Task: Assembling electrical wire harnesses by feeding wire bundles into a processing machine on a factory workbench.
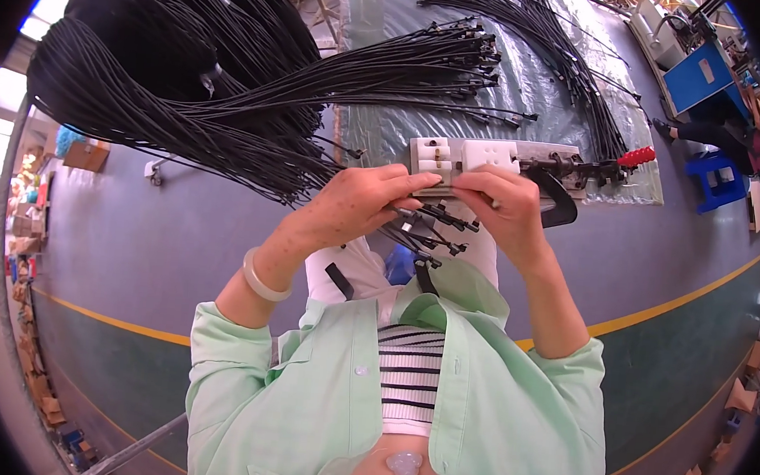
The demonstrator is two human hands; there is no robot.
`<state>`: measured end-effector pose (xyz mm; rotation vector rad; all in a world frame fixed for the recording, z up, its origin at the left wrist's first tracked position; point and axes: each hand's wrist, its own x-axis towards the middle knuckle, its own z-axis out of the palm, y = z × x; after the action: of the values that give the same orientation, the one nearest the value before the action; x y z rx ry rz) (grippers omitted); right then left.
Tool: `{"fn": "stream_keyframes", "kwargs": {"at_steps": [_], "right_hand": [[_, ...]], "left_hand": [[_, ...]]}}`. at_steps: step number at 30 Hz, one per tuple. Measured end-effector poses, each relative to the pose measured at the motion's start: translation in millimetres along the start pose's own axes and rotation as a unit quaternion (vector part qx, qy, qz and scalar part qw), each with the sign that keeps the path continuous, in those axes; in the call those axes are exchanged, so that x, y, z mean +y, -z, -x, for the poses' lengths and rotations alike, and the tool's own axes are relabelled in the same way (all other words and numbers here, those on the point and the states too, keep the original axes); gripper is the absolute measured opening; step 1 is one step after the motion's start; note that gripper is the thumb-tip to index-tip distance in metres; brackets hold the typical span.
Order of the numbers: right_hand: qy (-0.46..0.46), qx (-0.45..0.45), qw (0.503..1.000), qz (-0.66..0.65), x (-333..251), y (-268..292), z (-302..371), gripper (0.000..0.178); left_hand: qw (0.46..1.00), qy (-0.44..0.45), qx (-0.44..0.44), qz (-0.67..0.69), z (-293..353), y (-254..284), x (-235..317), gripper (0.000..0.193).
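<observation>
A white block fixture (487, 153) with a slotted left part (436, 153) sits at the table's near edge. Joined to its right is a metal toggle clamp (573, 166) with a red handle (636, 157). My left hand (367, 197) reaches the slotted part, its index finger stretched to the near edge and the other fingers curled. My right hand (509, 205) is closed in a pinch against the fixture's near side, close to the left fingertip. Whatever lies between the fingers of either hand is hidden. Black cable ends with small connectors (438, 233) hang just below my hands.
A thick bundle of black cables (144, 58) hangs at the left, its ends spread over the plastic-covered table (379, 135). More cables (572, 61) lie at the back right. A black curved handle (559, 202) juts near my right hand. A person sits by a blue stool (716, 182).
</observation>
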<state>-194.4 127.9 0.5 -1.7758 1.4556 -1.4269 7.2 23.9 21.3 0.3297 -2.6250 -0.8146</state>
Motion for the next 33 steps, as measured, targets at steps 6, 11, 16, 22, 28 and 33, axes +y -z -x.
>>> {"fn": "stream_keyframes", "kwargs": {"at_steps": [6,11,16,22,28,33], "right_hand": [[0.211,0.026,0.953,0.215,24,-8,-24,0.021],[0.141,0.178,0.943,0.242,23,15,-13,0.018],[0.072,0.327,0.924,0.185,29,62,14,0.007],[-0.014,0.441,0.891,0.106,29,89,26,0.015],[0.064,0.553,0.822,0.123,42,127,22,0.017],[-0.084,0.513,0.832,-0.193,49,140,-1,0.016]], "left_hand": [[0.964,-0.09,0.005,-0.25,-16,13,-33,0.051],[0.947,-0.124,-0.081,-0.285,-28,10,-46,0.056],[0.961,-0.093,-0.112,-0.235,-38,14,-40,0.063],[0.955,-0.084,-0.165,-0.233,-40,19,-40,0.066],[0.934,-0.12,-0.193,-0.277,-44,19,-35,0.066],[0.932,-0.072,-0.239,-0.264,-45,22,-27,0.065]]}}
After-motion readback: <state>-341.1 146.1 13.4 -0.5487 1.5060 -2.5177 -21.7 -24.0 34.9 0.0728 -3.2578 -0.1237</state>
